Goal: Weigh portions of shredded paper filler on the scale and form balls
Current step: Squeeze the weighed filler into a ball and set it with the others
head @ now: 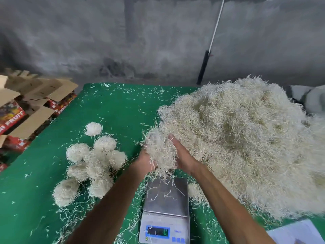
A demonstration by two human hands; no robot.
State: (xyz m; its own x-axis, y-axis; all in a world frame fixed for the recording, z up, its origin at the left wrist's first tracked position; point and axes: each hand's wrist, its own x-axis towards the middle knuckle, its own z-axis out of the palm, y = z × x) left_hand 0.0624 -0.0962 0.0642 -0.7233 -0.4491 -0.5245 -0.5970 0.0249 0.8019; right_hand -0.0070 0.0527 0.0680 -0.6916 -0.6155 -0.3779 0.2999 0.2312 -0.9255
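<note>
Centre of frame: left hand (146,158) and right hand (182,155) cupped around a clump of shredded paper filler (160,150), fingers curled into it from both sides, held in the air above the scale (166,210). Strands trailing from the clump down toward the steel weighing pan (167,196); a few loose strands lying on the pan. Display (157,231) lit blue at bottom centre, reading not legible.

Right half of frame: large heap of filler (246,143), reaching from the far edge of the green surface (114,110) to the right border, its near skirt just beside the scale's right side.

Left of centre: cluster of formed balls (93,164), mostly touching one another; one ball (93,129) apart at the upper end of the group.

Open green between balls and heap, upper centre, dotted only with stray shreds. Narrow strip free between balls and scale, crossed by the left forearm.

Upper left, past the surface's left edge: open cardboard cartons (29,106) with red printed sides. Lower right corner: white sheets of paper (297,233). Grey wall (158,41) behind the far edge.
</note>
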